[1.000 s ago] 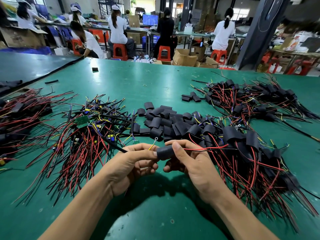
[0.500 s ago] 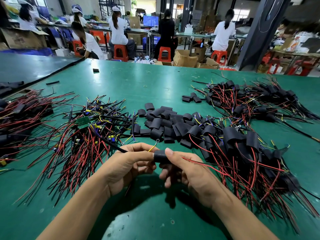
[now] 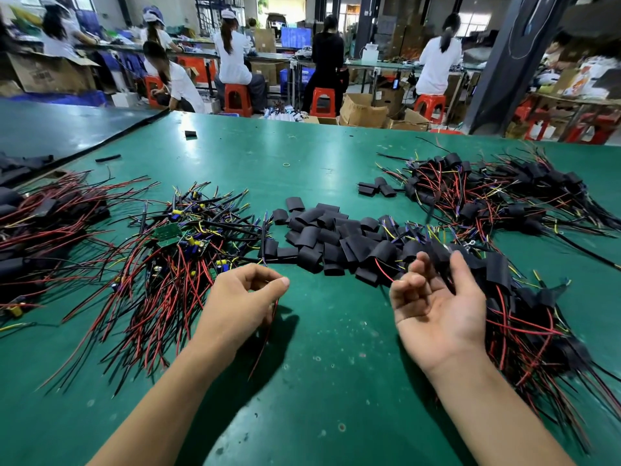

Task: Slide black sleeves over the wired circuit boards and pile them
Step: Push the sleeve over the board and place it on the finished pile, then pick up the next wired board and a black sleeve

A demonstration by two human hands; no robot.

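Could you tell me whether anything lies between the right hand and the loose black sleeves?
Nothing visible does: the right hand, open palm up, is right beside the loose black sleeves, the nearest just past its fingers.

bare mat (image 3: 329, 348) between hands, wire piles (image 3: 161, 280) flanking

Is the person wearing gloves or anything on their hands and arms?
No gloves. The left hand and the right hand are both bare, with no rings showing. The left forearm and the right forearm are bare too: no sleeves, watch or bracelet in view. The nails that show look short and plain.
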